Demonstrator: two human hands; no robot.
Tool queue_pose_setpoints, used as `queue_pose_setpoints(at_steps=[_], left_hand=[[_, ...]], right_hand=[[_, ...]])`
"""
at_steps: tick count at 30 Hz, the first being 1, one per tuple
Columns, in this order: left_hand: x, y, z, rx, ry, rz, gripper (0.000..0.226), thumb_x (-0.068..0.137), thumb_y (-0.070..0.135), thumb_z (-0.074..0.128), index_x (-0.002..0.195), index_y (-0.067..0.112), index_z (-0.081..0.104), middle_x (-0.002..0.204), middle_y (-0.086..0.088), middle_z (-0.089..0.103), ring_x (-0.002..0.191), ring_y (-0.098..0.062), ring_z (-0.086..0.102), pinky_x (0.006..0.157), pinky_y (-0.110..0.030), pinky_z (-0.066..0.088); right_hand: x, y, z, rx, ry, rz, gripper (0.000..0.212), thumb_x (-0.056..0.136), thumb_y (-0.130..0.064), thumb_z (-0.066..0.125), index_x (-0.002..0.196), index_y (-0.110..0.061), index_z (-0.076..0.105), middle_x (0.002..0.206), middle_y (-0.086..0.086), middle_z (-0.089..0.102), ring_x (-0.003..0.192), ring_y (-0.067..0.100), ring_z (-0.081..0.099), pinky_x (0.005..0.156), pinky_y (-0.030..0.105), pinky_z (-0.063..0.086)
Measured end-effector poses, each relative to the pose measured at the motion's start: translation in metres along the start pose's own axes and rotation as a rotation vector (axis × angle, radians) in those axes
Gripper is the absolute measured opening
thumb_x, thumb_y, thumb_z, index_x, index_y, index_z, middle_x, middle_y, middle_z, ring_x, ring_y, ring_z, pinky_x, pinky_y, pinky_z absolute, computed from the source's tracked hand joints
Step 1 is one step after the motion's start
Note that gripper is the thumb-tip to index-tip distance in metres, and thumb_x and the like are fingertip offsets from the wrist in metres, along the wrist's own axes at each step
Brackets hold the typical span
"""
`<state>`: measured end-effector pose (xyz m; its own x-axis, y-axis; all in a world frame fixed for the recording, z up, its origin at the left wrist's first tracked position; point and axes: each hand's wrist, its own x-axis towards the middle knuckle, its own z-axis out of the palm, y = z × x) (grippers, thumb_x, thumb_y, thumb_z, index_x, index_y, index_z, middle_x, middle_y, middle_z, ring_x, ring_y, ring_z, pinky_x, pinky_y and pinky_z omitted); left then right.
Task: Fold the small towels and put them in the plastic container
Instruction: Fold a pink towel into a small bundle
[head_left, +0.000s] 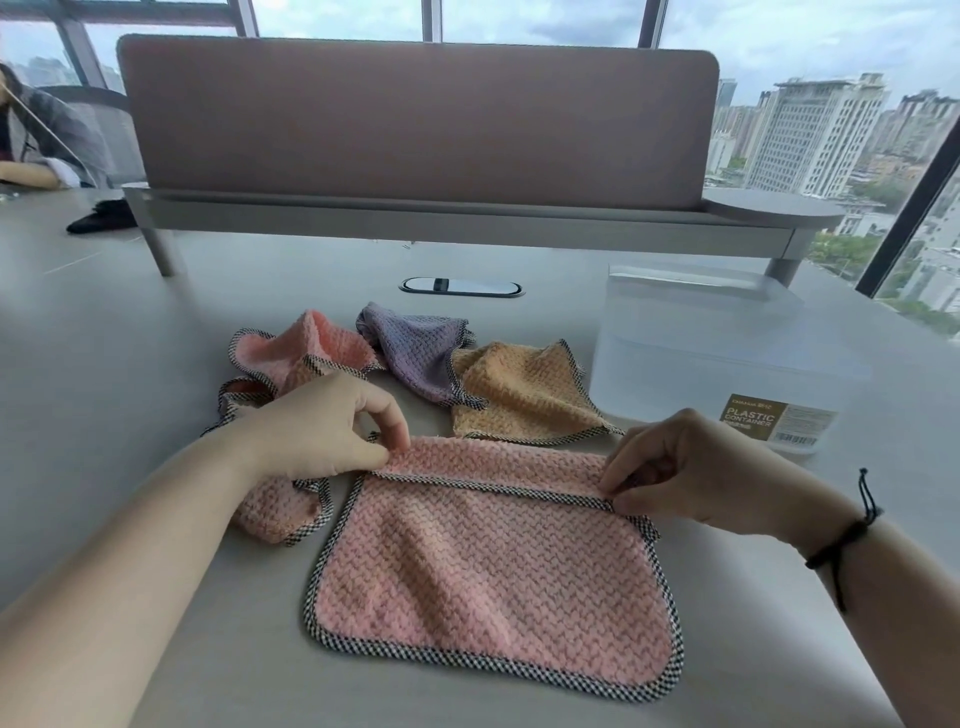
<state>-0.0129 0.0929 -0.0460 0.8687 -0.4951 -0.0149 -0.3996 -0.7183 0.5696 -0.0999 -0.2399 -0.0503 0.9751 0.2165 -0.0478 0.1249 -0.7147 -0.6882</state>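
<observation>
A pink towel (488, 566) with checked trim lies spread on the table in front of me, its far edge turned over towards me. My left hand (322, 426) pinches the far left corner of that folded strip. My right hand (691, 467) pinches the far right corner. Behind lie crumpled towels: another pink towel (291, 353) at left, a purple towel (415, 353) in the middle, an orange towel (519, 395) at right. A frosted plastic container (727, 353) with a brown label stands at the right, beyond my right hand.
A brown desk divider (415, 119) on a grey shelf crosses the back of the table. A cable port (460, 286) sits in the tabletop behind the towels. Another person's arm (31, 174) and a black object (104, 215) are at far left. Windows lie beyond.
</observation>
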Motion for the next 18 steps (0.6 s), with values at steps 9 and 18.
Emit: queue_pose_setpoints(at_steps=[9, 18], left_hand=[[-0.002, 0.018, 0.018, 0.135, -0.064, 0.175, 0.021, 0.081, 0.038, 0.076, 0.099, 0.049, 0.073, 0.087, 0.019, 0.067, 0.077, -0.003, 0.057, 0.069, -0.019, 0.044], [-0.007, 0.042, 0.046, 0.146, 0.082, 0.452, 0.031, 0.094, 0.029, 0.062, 0.123, 0.035, 0.069, 0.127, 0.024, 0.063, 0.12, 0.007, 0.054, 0.103, -0.023, 0.046]], right_hand=[[-0.005, -0.003, -0.006, -0.206, 0.046, -0.016, 0.023, 0.077, -0.015, 0.07, 0.071, -0.035, 0.079, 0.092, -0.021, 0.069, 0.074, -0.006, 0.063, 0.065, 0.015, 0.047], [-0.004, -0.02, 0.023, -0.295, 0.33, -0.351, 0.021, 0.088, -0.048, 0.062, 0.089, -0.033, 0.076, 0.09, -0.02, 0.069, 0.092, 0.002, 0.061, 0.078, 0.028, 0.05]])
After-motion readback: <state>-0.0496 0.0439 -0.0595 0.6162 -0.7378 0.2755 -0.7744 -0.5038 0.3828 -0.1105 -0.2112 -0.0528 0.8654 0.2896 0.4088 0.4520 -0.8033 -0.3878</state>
